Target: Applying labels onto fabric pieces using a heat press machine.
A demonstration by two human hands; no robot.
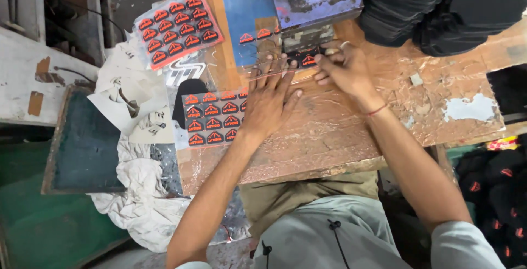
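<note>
Left hand: the left hand (269, 101) lies palm down and flat on the worn wooden bench (351, 132), fingers spread and extended; the fingertips press on the near edge of a clear plastic strip (274, 55). It grips nothing.

Right hand: the right hand (343, 68) rests just beside the left, fingers bent, tips pinching the right end of the same strip where one orange-and-black emblem patch (308, 60) sits. A ring shows on one finger and a red thread circles the wrist.

Clear plastic strip: lies on the bench at the foot of the press, under both sets of fingertips; it carries a few orange emblem patches in a row, and part of it reaches beneath the press head.

Press: a blue-grey metal block (313, 0), paint chipped, stands at the far edge of the bench directly beyond the hands.

Near sheet: a dark sheet of orange emblems (211, 116) in rows, just left of the left hand, partly covered by it.

Far sheet: a pink-backed sheet of similar emblems (177, 28), tilted, well to the left of the press.

Black fabric pile: stacked dark pieces (439, 11) at the bench's far right corner.

White rags: crumpled cloth (137, 192) hanging off the bench's left side.
</note>
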